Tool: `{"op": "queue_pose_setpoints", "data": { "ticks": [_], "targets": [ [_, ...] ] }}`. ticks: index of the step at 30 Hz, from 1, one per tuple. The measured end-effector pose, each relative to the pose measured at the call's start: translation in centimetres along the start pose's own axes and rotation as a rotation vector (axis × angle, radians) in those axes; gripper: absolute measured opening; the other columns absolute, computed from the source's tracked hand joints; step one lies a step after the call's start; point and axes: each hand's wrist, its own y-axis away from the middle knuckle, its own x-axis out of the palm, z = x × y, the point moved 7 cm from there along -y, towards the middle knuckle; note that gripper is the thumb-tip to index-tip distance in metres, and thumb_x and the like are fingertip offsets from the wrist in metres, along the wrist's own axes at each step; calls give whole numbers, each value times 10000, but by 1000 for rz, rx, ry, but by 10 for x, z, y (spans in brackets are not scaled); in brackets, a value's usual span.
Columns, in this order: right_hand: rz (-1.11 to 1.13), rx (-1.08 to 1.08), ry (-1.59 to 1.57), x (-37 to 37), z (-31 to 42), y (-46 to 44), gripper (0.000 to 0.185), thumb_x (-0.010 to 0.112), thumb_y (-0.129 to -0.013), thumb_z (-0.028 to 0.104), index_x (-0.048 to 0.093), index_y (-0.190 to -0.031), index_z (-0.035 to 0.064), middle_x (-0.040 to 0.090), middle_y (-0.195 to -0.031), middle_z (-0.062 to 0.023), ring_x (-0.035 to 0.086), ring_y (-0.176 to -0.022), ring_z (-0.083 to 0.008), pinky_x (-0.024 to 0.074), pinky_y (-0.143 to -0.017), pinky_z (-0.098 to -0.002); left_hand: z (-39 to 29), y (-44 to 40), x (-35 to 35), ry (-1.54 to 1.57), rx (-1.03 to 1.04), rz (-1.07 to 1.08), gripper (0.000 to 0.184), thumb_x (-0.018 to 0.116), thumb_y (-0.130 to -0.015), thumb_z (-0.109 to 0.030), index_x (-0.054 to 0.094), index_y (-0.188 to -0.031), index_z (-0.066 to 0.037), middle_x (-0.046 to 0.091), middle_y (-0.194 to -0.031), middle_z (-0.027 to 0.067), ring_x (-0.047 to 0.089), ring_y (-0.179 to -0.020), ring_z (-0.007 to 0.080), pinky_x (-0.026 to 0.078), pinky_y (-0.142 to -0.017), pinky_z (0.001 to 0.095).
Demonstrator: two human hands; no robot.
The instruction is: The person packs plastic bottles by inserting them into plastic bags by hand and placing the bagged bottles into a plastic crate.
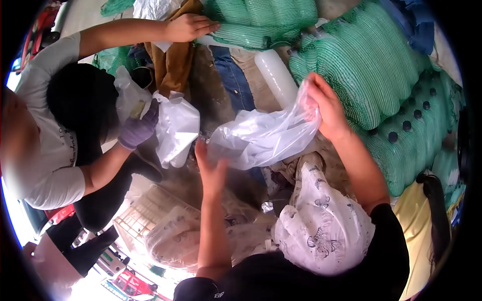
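A clear plastic bag stretches crumpled between my two hands. My right hand is closed on its gathered right end, with the film bunched at the fingers. At the bag's left end is my left hand, slightly blurred, its thumb and fingers apart. The film lies against or just beside those fingers; I cannot tell whether they touch it. Below the bag, my knee is covered by white butterfly-print cloth. A translucent white plastic bottle lies on the ground beyond the bag.
At left, a person in a white shirt has a purple-gloved hand by another plastic bag; their bare hand touches green netting. Green net sacks of bottles are piled at right. A pale crate stands lower left.
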Motion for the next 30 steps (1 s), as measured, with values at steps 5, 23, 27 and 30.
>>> {"op": "queue_pose_setpoints", "data": {
  "ticks": [5,23,27,30],
  "targets": [
    [479,214,385,54,2,-23,226,582,-872,248,518,-1028,97,517,-843,4,511,-729,-83,426,-639,-226,-2,-42,75,-764,-71,345,492,680,-719,-214,550,-1166,-55,645,-952,175,622,-930,328,482,-792,387],
    [-128,-110,1605,4,-62,-84,1019,794,-564,201,223,-1394,51,475,-1202,-196,501,-1099,-296,427,-914,-363,26,12,20,279,-480,-117,457,460,-917,-450,575,-1012,-17,464,-708,-38,398,-609,54,319,-537,195],
    [64,-49,822,-25,-61,-57,866,773,-570,153,337,-1307,25,491,-1184,-133,501,-1074,-241,427,-887,-336,53,8,21,282,-374,-171,581,410,-918,-517,564,-1070,22,447,-696,-40,386,-598,56,312,-525,200],
    [91,-331,468,-7,12,14,787,761,-585,126,373,-1261,11,487,-1164,-121,499,-1046,-242,419,-888,-356,40,17,16,362,-437,-162,612,392,-916,-541,576,-1051,27,431,-675,-49,377,-585,57,302,-519,201]
  ]
}}
